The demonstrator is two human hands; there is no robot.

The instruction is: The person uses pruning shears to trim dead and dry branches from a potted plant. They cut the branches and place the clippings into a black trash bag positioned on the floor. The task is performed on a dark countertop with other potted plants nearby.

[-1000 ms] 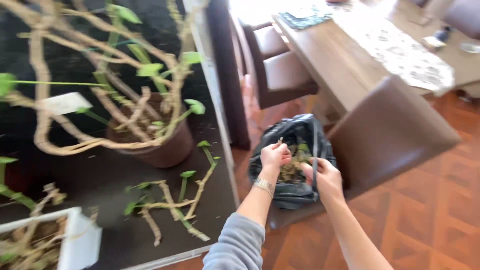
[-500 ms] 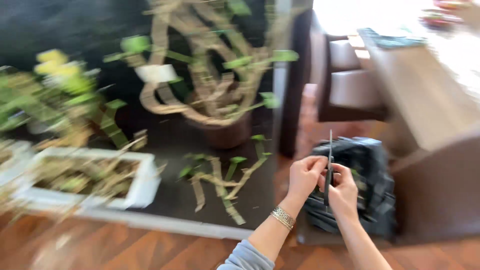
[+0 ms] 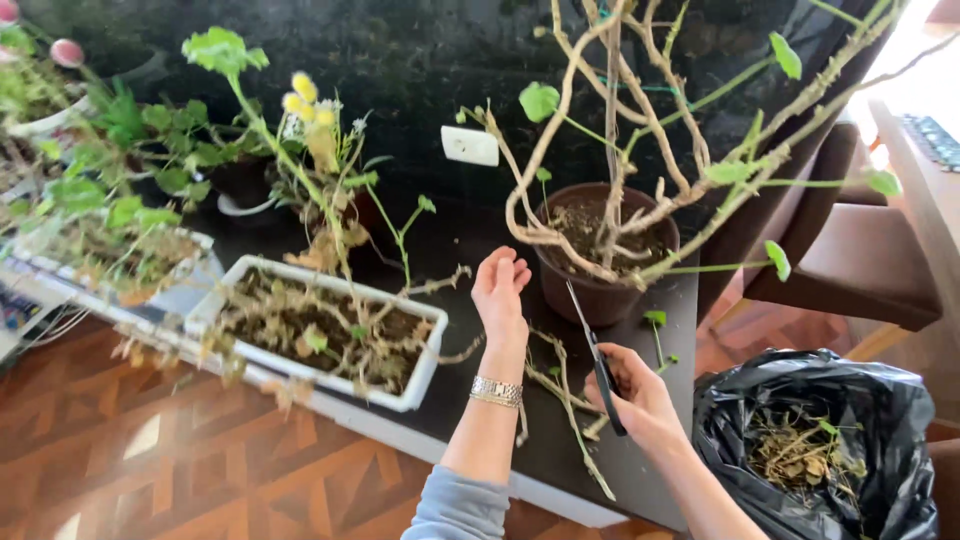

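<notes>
Dark stone shelf (image 3: 470,330) runs across the middle of the frame above a reddish parquet floor (image 3: 200,470), with a dark wall behind it. At lower right a black rubbish bag (image 3: 860,400) stands open, dry plant scraps showing inside. Left of centre sits a long white planter box (image 3: 415,375) full of soil and withered stems, with more leafy pots crowding the upper left. At centre right a round brown pot (image 3: 600,295) holds a tall, bare, twisting plant (image 3: 610,130) with a few green leaves. Cut stems (image 3: 565,400) lie on the shelf below the pot, between the two forearms. The right hand (image 3: 640,395), at lower centre right, is clamped around the handles of dark scissors (image 3: 595,355), whose closed blades point up toward the pot. The left hand (image 3: 500,285), with a metal bracelet (image 3: 497,390) at the wrist, is raised at centre with fingers apart and holds nothing, hovering just left of the pot.
</notes>
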